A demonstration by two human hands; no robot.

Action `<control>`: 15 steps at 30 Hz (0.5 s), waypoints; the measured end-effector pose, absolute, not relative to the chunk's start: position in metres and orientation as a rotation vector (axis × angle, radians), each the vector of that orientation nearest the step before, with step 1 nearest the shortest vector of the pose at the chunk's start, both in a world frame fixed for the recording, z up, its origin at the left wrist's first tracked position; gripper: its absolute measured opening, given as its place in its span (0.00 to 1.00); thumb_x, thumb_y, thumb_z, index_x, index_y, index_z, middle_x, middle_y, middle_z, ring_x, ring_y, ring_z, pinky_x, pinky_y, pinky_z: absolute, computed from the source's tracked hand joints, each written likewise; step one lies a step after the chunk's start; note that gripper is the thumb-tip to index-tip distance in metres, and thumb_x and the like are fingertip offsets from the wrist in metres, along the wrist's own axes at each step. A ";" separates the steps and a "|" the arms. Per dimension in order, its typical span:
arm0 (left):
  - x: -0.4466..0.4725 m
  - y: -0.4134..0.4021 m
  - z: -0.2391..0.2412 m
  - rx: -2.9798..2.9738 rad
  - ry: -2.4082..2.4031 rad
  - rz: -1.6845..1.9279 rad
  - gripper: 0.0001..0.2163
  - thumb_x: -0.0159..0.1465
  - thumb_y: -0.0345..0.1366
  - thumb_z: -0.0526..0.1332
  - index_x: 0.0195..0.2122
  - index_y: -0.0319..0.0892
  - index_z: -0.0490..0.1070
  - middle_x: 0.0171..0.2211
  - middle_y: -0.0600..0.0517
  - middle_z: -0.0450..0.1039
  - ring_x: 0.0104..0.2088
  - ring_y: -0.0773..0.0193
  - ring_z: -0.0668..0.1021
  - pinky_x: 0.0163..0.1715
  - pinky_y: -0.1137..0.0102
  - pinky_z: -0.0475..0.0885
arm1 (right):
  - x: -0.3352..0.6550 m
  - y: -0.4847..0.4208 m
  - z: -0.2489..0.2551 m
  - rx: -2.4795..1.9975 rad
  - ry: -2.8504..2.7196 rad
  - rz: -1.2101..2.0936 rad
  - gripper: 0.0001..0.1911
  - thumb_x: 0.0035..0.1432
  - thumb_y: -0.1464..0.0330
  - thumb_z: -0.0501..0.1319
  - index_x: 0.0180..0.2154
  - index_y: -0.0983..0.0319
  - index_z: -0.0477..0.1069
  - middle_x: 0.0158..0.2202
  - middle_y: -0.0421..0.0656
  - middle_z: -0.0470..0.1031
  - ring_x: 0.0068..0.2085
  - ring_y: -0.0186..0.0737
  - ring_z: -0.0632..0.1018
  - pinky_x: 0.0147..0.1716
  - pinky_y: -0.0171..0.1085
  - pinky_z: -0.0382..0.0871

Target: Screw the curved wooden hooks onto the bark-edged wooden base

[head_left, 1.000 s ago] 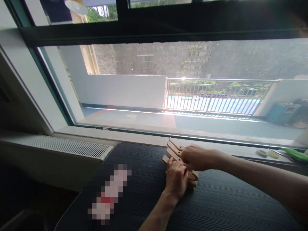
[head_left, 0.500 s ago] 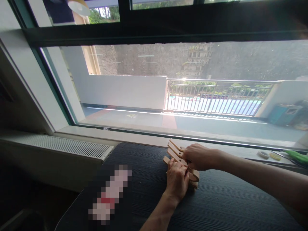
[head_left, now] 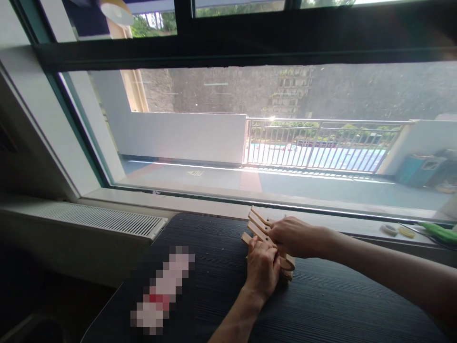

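A light wooden piece [head_left: 257, 229] with several parallel bars, small dark holes and a rounded end lies on the dark table [head_left: 321, 305], near the window side. My left hand [head_left: 263, 264] is closed over its near side, fingers bent round the wood. Just beyond, my right hand [head_left: 291, 236] is closed with its fingertips down among the bars. Whatever lies between the right fingers is hidden. Both hands are close together and cover the middle of the wooden piece.
A blurred-out pinkish object [head_left: 164, 290] lies on the table to the left. A white slatted radiator [head_left: 117, 221] stands beyond the table's left edge. On the windowsill at right are tape rolls [head_left: 389, 230] and a green item [head_left: 439, 232]. The window [head_left: 200, 138] rises behind.
My right hand has turned and shifted slightly left over the wooden piece; a small dark gap seen by its fingers is now covered. My left hand stays in place.
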State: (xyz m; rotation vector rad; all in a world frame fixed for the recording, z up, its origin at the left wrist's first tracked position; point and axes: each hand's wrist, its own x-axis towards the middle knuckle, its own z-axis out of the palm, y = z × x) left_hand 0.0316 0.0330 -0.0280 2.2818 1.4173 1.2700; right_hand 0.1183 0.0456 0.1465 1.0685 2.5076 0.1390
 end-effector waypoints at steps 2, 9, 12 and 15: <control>0.031 0.033 -0.028 2.294 1.414 1.270 0.04 0.59 0.29 0.58 0.31 0.44 0.70 0.36 0.53 0.72 0.42 0.60 0.72 0.59 0.51 0.55 | 0.119 0.048 0.145 1.136 2.502 0.138 0.10 0.53 0.73 0.55 0.30 0.67 0.76 0.31 0.51 0.78 0.33 0.44 0.77 0.27 0.35 0.56; 0.030 0.033 -0.027 2.300 1.390 1.264 0.04 0.60 0.30 0.58 0.33 0.44 0.72 0.36 0.53 0.73 0.42 0.61 0.73 0.59 0.53 0.55 | 0.130 0.051 0.153 1.124 2.521 0.077 0.07 0.47 0.73 0.60 0.30 0.63 0.75 0.31 0.46 0.78 0.33 0.42 0.77 0.26 0.34 0.55; 0.030 0.033 -0.026 2.296 1.391 1.256 0.04 0.60 0.31 0.58 0.33 0.44 0.72 0.36 0.52 0.73 0.43 0.60 0.72 0.59 0.53 0.55 | 0.133 0.051 0.149 1.097 2.560 0.115 0.10 0.48 0.77 0.56 0.30 0.64 0.75 0.33 0.47 0.78 0.34 0.41 0.77 0.26 0.34 0.55; 0.031 0.033 -0.026 2.298 1.401 1.246 0.04 0.59 0.30 0.58 0.34 0.44 0.71 0.36 0.53 0.72 0.43 0.61 0.72 0.59 0.53 0.54 | 0.135 0.053 0.140 1.139 2.557 0.122 0.09 0.49 0.75 0.56 0.29 0.65 0.75 0.32 0.49 0.77 0.33 0.42 0.77 0.26 0.35 0.55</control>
